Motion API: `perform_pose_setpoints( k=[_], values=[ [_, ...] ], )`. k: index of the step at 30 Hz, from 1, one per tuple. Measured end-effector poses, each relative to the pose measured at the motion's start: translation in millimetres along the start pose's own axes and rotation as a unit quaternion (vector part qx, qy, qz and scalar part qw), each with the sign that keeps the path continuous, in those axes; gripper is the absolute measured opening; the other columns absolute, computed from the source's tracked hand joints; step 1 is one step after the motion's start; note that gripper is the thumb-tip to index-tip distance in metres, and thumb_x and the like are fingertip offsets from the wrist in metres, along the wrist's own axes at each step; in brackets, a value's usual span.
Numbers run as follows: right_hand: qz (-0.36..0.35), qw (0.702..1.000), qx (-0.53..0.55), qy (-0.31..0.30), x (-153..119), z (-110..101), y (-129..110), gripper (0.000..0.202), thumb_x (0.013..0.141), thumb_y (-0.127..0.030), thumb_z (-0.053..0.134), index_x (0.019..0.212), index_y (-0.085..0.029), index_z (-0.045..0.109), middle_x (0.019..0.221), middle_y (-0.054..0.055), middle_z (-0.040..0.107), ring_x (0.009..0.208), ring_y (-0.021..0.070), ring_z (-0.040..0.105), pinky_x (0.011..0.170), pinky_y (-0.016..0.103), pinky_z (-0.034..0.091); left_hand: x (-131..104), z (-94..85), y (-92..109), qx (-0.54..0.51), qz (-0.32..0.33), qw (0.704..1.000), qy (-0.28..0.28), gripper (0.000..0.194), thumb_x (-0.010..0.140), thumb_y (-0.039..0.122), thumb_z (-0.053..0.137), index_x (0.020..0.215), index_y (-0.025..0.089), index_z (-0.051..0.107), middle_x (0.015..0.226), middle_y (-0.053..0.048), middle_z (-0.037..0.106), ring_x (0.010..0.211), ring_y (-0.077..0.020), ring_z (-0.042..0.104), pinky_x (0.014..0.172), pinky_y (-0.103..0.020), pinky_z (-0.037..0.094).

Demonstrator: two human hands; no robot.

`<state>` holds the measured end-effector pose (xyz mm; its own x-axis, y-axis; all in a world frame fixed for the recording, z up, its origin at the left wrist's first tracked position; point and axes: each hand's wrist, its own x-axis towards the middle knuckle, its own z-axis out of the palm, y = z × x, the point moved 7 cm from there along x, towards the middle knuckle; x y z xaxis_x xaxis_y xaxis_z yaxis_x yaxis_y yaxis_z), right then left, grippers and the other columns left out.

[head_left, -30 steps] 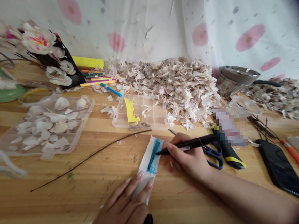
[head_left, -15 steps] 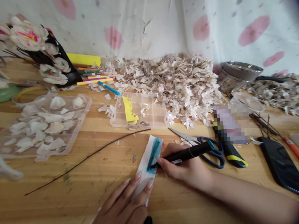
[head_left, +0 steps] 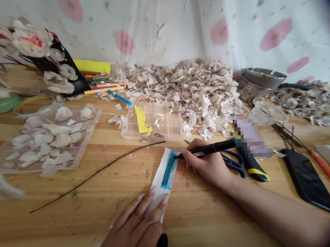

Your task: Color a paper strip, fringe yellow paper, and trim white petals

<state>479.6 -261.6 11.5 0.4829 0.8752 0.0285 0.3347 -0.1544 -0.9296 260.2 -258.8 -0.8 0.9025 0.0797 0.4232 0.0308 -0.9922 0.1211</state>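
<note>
A white paper strip lies slanted on the wooden table, with a teal coloured patch on its upper part. My left hand presses on the strip's lower part with its fingertips, and a small black object shows beneath it, partly hidden. My right hand is closed around a black marker. The marker's tip is at the upper right of the teal patch. A thin dark stem lies to the left of the strip.
Blue-handled scissors, partly behind my right hand, lie near a black-yellow tool and a phone. Beyond the strip are a clear tray and heaped pale flakes. A petal tray is at left.
My right hand and the marker have moved up along the strip, to the patch's upper end. The teal colour looks fuller there. My left hand stays in place.
</note>
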Motion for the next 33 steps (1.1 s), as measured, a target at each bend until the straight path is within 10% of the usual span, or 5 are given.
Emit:
perform_pose_setpoints(
  k=[11,26,33],
  values=[
    [-0.108,0.984,-0.018,-0.143,-29.8,27.3,-28.7,0.016,0.083,-0.029,0.062,0.073,-0.017,0.064,0.059,0.001,0.062,0.049,0.0095,0.051,0.043,0.019,0.040,-4.3,4.5,1.1,0.006,-0.022,0.999,0.028,0.019,0.090,0.029,0.050,0.102,0.024,0.063,0.132,0.004,0.060,0.138,-0.0148,0.032,0.119,-0.031,0.017],
    [-0.044,0.998,-0.049,-0.014,-2.6,-0.7,-9.6,0.024,0.083,-0.036,0.062,0.070,-0.017,0.057,0.054,-0.001,0.053,0.048,0.0103,0.045,0.042,0.022,0.035,0.1,2.1,-0.1,-0.028,-0.014,0.999,0.020,0.020,0.093,0.030,0.044,0.096,0.022,0.063,0.134,0.003,0.058,0.140,-0.0142,0.029,0.119,-0.029,0.012],
    [-0.104,0.988,-0.028,-0.111,-28.5,19.4,-26.4,0.016,0.082,-0.028,0.063,0.071,-0.017,0.061,0.057,0.000,0.058,0.048,0.0092,0.048,0.043,0.020,0.039,1.7,-1.2,-0.2,-0.002,-0.009,1.000,0.028,0.018,0.091,0.027,0.047,0.096,0.023,0.064,0.132,0.004,0.059,0.140,-0.0128,0.028,0.119,-0.028,0.011]
  ],
)
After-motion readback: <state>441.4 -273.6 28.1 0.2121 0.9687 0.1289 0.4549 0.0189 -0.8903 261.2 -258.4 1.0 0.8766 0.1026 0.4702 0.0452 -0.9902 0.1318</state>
